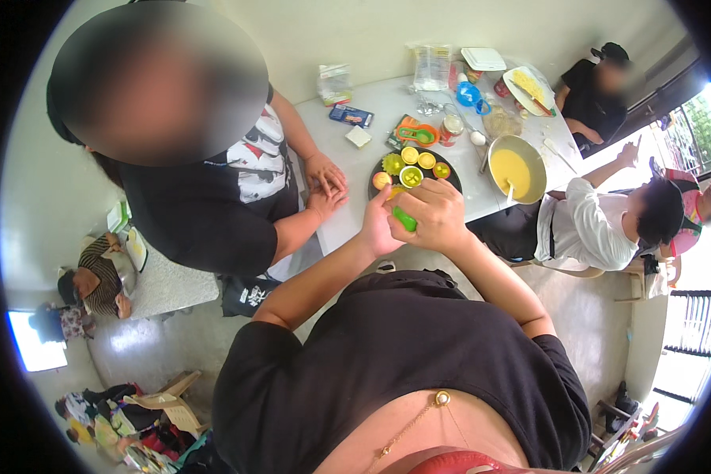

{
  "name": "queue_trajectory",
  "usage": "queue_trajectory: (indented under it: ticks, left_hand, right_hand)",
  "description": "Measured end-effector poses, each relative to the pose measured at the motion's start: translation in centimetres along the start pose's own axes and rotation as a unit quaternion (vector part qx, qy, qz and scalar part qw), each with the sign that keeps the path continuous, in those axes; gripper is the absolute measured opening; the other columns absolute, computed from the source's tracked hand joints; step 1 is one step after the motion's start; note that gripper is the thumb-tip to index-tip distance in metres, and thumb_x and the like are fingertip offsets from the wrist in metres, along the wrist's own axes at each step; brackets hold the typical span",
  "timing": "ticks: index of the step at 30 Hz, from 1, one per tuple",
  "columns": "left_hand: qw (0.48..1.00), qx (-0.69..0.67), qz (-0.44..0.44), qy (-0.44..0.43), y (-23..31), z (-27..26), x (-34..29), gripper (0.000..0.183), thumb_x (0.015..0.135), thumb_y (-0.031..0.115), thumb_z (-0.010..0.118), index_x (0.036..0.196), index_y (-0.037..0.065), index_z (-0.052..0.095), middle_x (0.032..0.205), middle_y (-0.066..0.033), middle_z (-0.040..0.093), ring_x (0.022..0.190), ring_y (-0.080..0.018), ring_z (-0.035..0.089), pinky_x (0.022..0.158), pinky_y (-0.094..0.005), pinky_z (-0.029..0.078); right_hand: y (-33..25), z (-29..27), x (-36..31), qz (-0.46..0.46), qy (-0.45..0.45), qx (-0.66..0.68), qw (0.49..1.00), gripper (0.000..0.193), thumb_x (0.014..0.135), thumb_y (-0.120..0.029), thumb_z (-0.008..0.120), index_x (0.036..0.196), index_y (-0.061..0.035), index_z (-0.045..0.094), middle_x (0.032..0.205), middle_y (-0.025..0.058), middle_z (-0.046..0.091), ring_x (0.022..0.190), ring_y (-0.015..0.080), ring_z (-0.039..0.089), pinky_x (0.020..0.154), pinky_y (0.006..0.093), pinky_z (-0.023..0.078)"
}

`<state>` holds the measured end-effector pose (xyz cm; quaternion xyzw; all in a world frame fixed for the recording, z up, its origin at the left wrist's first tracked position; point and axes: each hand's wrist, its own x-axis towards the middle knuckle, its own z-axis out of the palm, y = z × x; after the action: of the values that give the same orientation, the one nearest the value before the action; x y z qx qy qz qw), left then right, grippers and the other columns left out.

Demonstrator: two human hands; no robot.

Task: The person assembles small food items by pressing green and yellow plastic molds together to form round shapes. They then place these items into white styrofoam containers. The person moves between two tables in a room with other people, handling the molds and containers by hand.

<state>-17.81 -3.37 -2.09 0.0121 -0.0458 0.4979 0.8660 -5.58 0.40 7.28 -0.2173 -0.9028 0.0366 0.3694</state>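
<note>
My left hand (377, 223) and my right hand (434, 215) meet over the near edge of a round dark tray (378, 188). Between them is a small bright green thing (404, 220), mostly covered by my fingers, so its kind cannot be made out. My right hand curls over it from above, while the left closes on its other side. On the tray stand several small cups, among them a yellow-filled cup (410, 156), a pale green cup (411, 177), a green fluted cup (393, 164) and an orange cup (442, 171).
Right of the tray, a metal bowl (538, 172) holds yellow batter and a spoon. Orange and green measuring cups (419, 135), a can (453, 126), an egg (478, 138) and a plate of yellow food (520, 79) share the white table (387, 95). A person's hands (326, 186) rest at its left edge.
</note>
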Motion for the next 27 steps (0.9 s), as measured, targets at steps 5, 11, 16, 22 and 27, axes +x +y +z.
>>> queue_trajectory:
  ticks: [5,11,16,22,27]
  left_hand:
    - [0.999,-0.003,0.042,0.026,-1.9,3.3,1.4,0.062,0.094,0.051,0.027,0.134,0.004,0.036,0.136,-0.0138,0.038,0.129,-0.0255,0.034,0.105,-0.0401,0.029]
    - [0.993,0.085,0.078,0.018,-0.7,1.9,-0.5,0.066,0.093,0.052,0.028,0.137,0.004,0.034,0.143,-0.0089,0.034,0.13,-0.0229,0.034,0.107,-0.0394,0.025]
    - [0.988,0.083,0.127,0.025,-0.8,0.8,-0.3,0.068,0.093,0.053,0.025,0.137,0.002,0.033,0.143,-0.0103,0.033,0.133,-0.0234,0.03,0.11,-0.0416,0.02]
    - [0.989,0.081,0.117,-0.036,-0.5,-0.2,-0.9,0.069,0.092,0.055,0.023,0.137,0.003,0.032,0.142,-0.0123,0.034,0.133,-0.0248,0.029,0.11,-0.0418,0.021]
    - [0.99,0.056,0.082,0.096,0.2,-0.1,-2.2,0.071,0.091,0.059,0.024,0.135,0.005,0.036,0.135,-0.0108,0.042,0.125,-0.0245,0.04,0.104,-0.0423,0.031]
  right_hand:
    - [1.4,3.2,-2.4,-0.032,-0.006,-0.032,0.999,0.025,0.063,-0.031,0.069,0.065,-0.0103,0.055,0.056,0.0021,0.049,0.057,0.0184,0.052,0.053,0.0317,0.04]
    - [-0.8,-0.2,0.6,-0.103,0.057,0.019,0.993,0.027,0.06,-0.032,0.07,0.069,-0.0097,0.056,0.06,0.0017,0.051,0.056,0.0187,0.049,0.052,0.0316,0.038]
    - [-2.1,-0.2,0.8,-0.065,0.081,0.027,0.994,0.03,0.062,-0.031,0.071,0.077,-0.0083,0.058,0.069,0.0038,0.057,0.06,0.0204,0.052,0.054,0.0339,0.04]
    - [-1.4,4.6,-1.7,0.025,-0.061,0.035,0.997,0.028,0.065,-0.029,0.071,0.081,-0.009,0.058,0.068,0.0039,0.054,0.067,0.0218,0.056,0.058,0.0351,0.045]
    - [-3.0,1.5,0.1,0.03,-0.051,0.062,0.996,0.032,0.068,-0.029,0.071,0.089,-0.0089,0.058,0.076,0.0047,0.055,0.069,0.0217,0.056,0.058,0.0339,0.046]
